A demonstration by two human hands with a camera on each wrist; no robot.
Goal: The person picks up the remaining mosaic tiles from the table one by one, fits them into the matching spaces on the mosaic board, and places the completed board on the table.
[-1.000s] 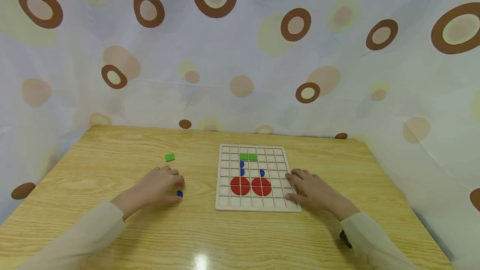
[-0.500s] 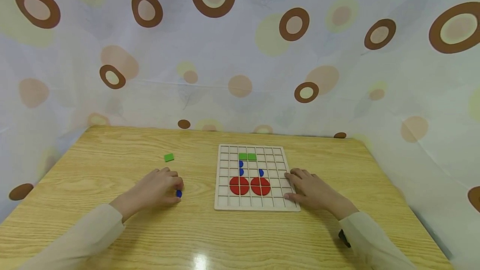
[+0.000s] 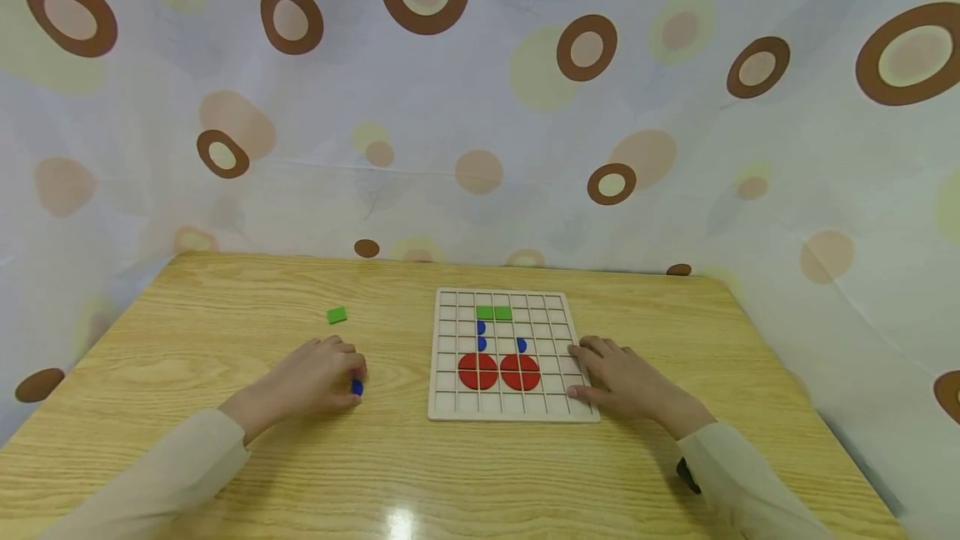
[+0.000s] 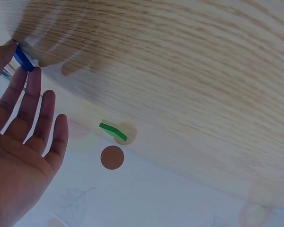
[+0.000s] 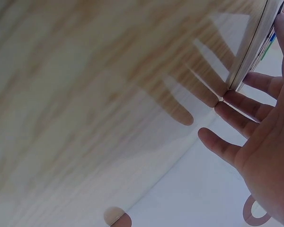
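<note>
My left hand (image 3: 307, 377) is low over the table, left of the board. It pinches a small blue piece (image 4: 23, 58) between thumb and fingertips; in the head view the fingers partly cover it. A flat square grid board (image 3: 467, 407) lies at the middle of the table. On it are two red discs (image 3: 477, 372) made of quarter pieces, two green squares (image 3: 485, 312) side by side, and several blue half-round pieces (image 3: 482, 343). My right hand (image 3: 618, 377) rests at the board's right edge, with fingers extended and the thumb over the rim.
A loose green square (image 3: 337, 315) lies on the wooden table (image 3: 390, 473), beyond my left hand. Behind the table's far edge hangs a pale curtain (image 3: 337, 190) with brown rings. A small black object (image 3: 687, 476) shows beside my right sleeve.
The blue piece has turned slightly in my left fingertips. Both hands otherwise keep their places, and the head view has shifted a little.
</note>
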